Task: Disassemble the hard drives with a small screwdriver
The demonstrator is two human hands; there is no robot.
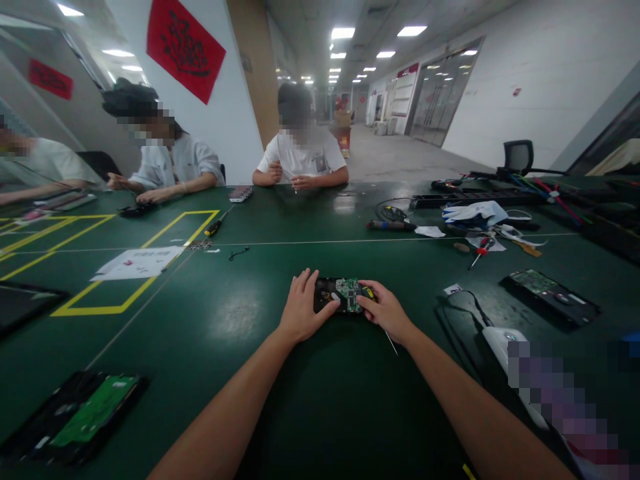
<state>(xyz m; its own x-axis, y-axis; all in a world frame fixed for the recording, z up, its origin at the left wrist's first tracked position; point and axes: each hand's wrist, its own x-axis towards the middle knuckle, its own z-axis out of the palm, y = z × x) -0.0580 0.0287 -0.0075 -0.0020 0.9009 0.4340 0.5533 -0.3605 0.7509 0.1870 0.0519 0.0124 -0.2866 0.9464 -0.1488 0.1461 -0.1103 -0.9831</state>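
A black hard drive (327,293) with a green circuit board facing up lies on the green table between my hands. My left hand (304,308) grips its left side, the fingers along the far left edge and the thumb across the near side. At the drive's right end, my right hand (385,308) is closed around a screwdriver with a yellow and black handle (368,292). The screwdriver's thin shaft points back toward me, below the palm. My right fingertips touch the board's right edge; part of the handle is hidden by the hand.
Other hard drives lie at the lower left (90,413) and right (550,297). A white device (505,340) with a cable is near my right arm. Further off are a red screwdriver (482,252), gloves (475,213), and a paper sheet (137,262). Several people sit across the table.
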